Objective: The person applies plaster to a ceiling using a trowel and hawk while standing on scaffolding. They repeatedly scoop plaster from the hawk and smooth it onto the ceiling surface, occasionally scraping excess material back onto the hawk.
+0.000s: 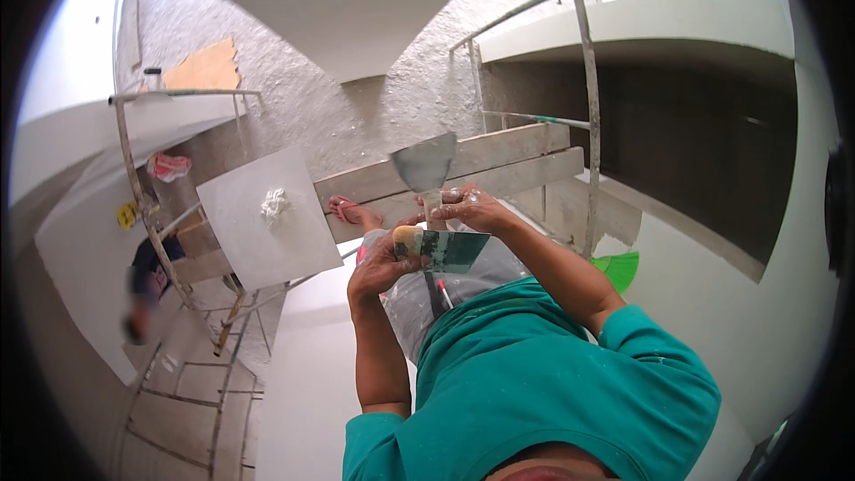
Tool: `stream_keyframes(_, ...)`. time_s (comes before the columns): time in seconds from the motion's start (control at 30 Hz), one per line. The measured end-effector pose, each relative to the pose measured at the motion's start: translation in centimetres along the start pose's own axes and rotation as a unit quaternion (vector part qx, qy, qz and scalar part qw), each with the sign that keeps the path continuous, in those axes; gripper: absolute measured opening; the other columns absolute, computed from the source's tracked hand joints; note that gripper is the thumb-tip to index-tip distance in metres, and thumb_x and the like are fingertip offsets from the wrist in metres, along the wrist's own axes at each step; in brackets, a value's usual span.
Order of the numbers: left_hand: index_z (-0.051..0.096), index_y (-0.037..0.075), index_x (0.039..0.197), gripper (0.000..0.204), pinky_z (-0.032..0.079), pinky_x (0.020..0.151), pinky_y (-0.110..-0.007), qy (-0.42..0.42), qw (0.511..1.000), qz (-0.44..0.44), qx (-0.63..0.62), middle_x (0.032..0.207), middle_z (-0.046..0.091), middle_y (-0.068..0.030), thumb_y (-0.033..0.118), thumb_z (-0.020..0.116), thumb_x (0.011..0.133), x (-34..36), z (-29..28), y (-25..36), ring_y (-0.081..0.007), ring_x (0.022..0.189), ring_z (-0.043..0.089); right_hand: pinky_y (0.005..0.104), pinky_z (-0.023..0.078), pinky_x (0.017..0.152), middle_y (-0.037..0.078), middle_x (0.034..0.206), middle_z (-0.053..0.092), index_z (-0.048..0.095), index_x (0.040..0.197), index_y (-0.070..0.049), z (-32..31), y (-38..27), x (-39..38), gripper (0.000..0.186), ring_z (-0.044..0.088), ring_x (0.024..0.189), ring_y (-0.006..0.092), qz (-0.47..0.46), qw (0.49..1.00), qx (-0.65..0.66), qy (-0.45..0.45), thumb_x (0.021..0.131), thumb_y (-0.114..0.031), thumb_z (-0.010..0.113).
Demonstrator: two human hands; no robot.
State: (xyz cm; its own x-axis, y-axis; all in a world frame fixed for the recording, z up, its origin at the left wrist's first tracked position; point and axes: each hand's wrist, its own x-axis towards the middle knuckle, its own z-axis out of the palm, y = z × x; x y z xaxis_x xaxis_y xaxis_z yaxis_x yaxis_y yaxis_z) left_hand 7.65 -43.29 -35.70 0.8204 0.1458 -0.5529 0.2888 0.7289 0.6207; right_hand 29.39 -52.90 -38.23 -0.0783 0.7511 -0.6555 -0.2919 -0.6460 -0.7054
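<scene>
My left hand (pixel 383 272) is closed on a wide putty knife (pixel 454 249) with a tan handle and a dark, smeared blade, held sideways at my waist. My right hand (pixel 472 209), spattered with white compound, grips the handle of a second scraper (pixel 423 160), whose broad grey blade points up, just above the first. A square white board (pixel 232 223) carrying a lump of white paste (pixel 274 205) lies on the planks to the left of my hands. My sandalled foot (pixel 352 212) shows on the planks behind them.
Wooden planks (pixel 525 147) rest between metal scaffold frames (pixel 588 80) at both sides, with a metal frame like a ladder (pixel 178 401) lower left. A blurred co-worker (pixel 147 276) is at the left. A green object (pixel 614 272) lies at the right, beside a dark recess (pixel 695 142).
</scene>
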Motion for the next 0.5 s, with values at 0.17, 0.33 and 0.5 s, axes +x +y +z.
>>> stream_keyframes(0.17, 0.051, 0.004, 0.128, 0.054, 0.049, 0.081, -0.028, -0.053, 0.991, -0.014, 0.122, 0.098, 0.064, -0.0011, 0.011, 0.075, 0.08, 4.9, 3.3, 0.8, -0.0106, 0.089, 0.059, 0.0299, 0.043, 0.09, 0.009, 0.104, 0.067, 0.068, 0.111, -0.002, -4.5, -2.1, -2.9, 0.035, 0.06, 0.097, 0.0186, 0.005, 1.0, -0.031, -0.004, 0.079, -0.018, 0.072)
stream_keyframes(0.33, 0.06, 0.003, 0.114, 0.039, 0.049, 0.08, -0.029, -0.061, 0.971, -0.096, 0.209, 0.1, 0.065, -0.0039, 0.01, 0.075, 0.079, 7.2, 6.1, 2.2, -0.0124, 0.087, 0.06, 0.0306, 0.045, 0.086, 0.01, 0.101, 0.067, 0.068, 0.111, -0.002, -6.6, 1.1, -3.2, 0.035, 0.061, 0.096, 0.0194, 0.008, 1.0, -0.015, -0.023, 0.079, -0.015, 0.07)
stream_keyframes(0.5, 0.064, 0.002, 0.107, 0.035, 0.048, 0.082, -0.032, -0.058, 0.965, -0.078, 0.246, 0.097, 0.067, -0.0059, 0.011, 0.076, 0.076, 7.5, 5.7, 1.7, -0.0149, 0.086, 0.061, 0.0307, 0.047, 0.081, 0.012, 0.1, 0.066, 0.069, 0.098, 0.001, -7.7, 2.4, -3.3, 0.031, 0.061, 0.095, 0.0179, 0.029, 0.991, -0.127, -0.021, 0.078, -0.023, 0.07)
